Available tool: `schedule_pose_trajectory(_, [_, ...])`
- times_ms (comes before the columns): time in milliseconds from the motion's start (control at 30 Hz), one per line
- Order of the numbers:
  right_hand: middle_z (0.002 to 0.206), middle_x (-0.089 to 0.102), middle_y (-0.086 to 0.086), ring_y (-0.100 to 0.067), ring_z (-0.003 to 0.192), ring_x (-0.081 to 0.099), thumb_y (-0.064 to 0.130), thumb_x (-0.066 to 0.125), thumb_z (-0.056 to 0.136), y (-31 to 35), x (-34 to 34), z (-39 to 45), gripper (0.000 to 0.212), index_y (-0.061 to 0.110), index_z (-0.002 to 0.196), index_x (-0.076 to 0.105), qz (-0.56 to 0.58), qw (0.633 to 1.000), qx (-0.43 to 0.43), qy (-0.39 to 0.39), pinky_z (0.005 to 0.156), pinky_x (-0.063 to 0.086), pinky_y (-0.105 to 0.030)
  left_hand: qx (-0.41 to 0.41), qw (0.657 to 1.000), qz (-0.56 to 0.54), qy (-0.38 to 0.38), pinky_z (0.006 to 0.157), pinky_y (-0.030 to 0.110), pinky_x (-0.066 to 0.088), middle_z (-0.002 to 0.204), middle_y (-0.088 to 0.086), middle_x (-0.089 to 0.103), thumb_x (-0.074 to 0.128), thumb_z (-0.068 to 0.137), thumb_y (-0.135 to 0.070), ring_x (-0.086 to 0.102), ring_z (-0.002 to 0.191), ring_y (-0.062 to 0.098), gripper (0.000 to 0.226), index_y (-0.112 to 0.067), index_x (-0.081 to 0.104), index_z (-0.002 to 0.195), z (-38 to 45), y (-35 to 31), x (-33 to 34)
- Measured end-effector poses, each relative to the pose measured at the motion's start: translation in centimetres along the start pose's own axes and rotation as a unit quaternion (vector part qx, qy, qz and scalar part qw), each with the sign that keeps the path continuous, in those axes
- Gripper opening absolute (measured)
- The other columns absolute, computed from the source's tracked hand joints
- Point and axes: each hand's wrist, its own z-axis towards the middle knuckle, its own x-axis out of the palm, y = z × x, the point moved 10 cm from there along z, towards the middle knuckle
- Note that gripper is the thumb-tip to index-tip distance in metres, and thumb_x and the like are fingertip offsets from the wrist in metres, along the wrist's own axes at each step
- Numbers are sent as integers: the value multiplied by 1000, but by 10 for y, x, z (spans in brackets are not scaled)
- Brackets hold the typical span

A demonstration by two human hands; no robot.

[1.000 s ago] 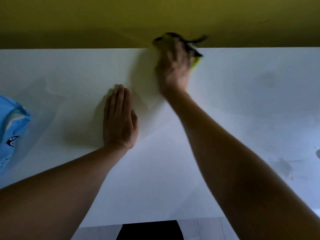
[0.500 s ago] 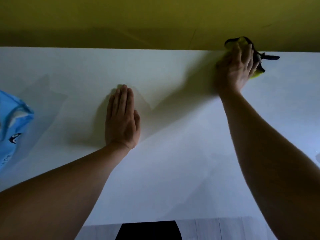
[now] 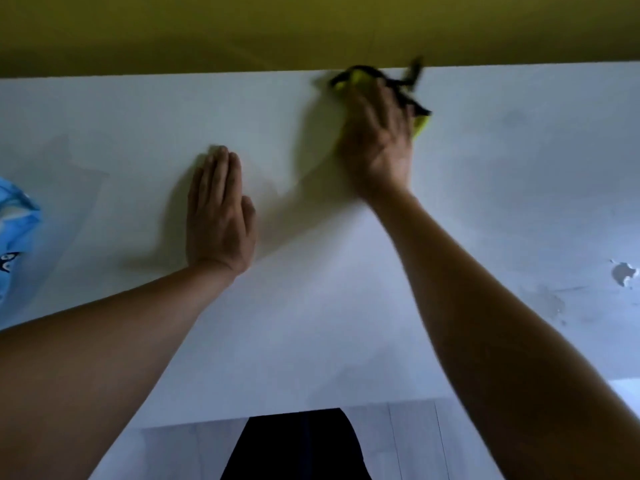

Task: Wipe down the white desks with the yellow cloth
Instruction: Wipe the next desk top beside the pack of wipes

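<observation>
The white desk (image 3: pixel 311 334) fills most of the view. My right hand (image 3: pixel 379 140) reaches to the desk's far edge and holds the bunched yellow cloth (image 3: pixel 423 124) down against the surface. The cloth has dark trim and shows only past my fingertips and at the right of the hand. Hand and cloth are motion-blurred. My left hand (image 3: pixel 218 216) lies flat on the desk, palm down with fingers straight and together, to the left of the right hand and nearer to me.
A yellow wall (image 3: pixel 311 29) rises right behind the desk's far edge. A light blue bag (image 3: pixel 14 237) lies at the left edge. Chipped, stained patches (image 3: pixel 623 273) mark the desk at the right. Pale floor (image 3: pixel 408 441) shows below the near edge.
My right hand swept the cloth rightward along the far edge, then back to the left, where it is now. The left hand stayed flat in place.
</observation>
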Motion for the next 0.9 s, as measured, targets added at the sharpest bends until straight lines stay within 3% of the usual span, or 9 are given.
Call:
schedule_pose_trajectory(100, [157,42,-11,-32,145,37,29,51,88,-91,-39,-1,56,24,144,55,-40,994,98,17,122,19,-40,-4,1000,-6,-5,131,42,13,169,21,28,33,103,-22,25,157,37,63,1,29,161,0,-1,0])
schedule_pose_trajectory(200, [165,25,-10,-30,154,18,45,35,91,-119,-47,-2,66,26,153,42,-27,986,152,63,127,5,-40,-6,1000,-6,-2,131,41,12,169,20,28,34,103,-22,25,157,37,63,1,29,161,1,1,3])
schedule_pose_trajectory(300, [161,34,-13,-33,150,27,35,40,93,-99,-46,-15,57,23,148,51,-25,986,162,23,125,13,-44,-10,1000,-10,-3,131,43,14,169,19,28,35,102,-22,25,158,36,63,0,29,162,1,3,5])
schedule_pose_trajectory(433, [150,50,-16,-35,143,41,23,49,96,-27,-41,-77,44,14,137,62,10,998,44,-32,120,26,-48,-9,999,-22,-25,130,45,17,166,20,33,37,102,-21,29,155,37,61,1,35,159,-1,-1,-1])
schedule_pose_trajectory(667, [161,36,-12,-27,152,28,32,49,96,39,-49,-196,55,22,150,49,28,997,33,63,124,17,-50,-10,999,-26,-29,128,43,17,167,18,32,34,103,-24,32,153,37,57,-3,41,156,-5,-6,-5])
schedule_pose_trajectory(833, [163,32,-10,-25,154,23,31,53,99,35,-71,-258,54,23,152,46,26,994,36,95,125,13,-51,31,998,40,-23,109,50,30,154,17,44,36,102,-19,47,129,42,38,-15,50,138,-12,-25,-12])
schedule_pose_trajectory(900, [164,31,-9,-25,154,23,31,55,99,32,-76,-271,56,23,153,44,21,994,25,100,125,15,-52,11,998,60,-11,102,53,33,145,19,48,32,102,-18,49,120,44,35,-14,52,131,-12,-30,-12])
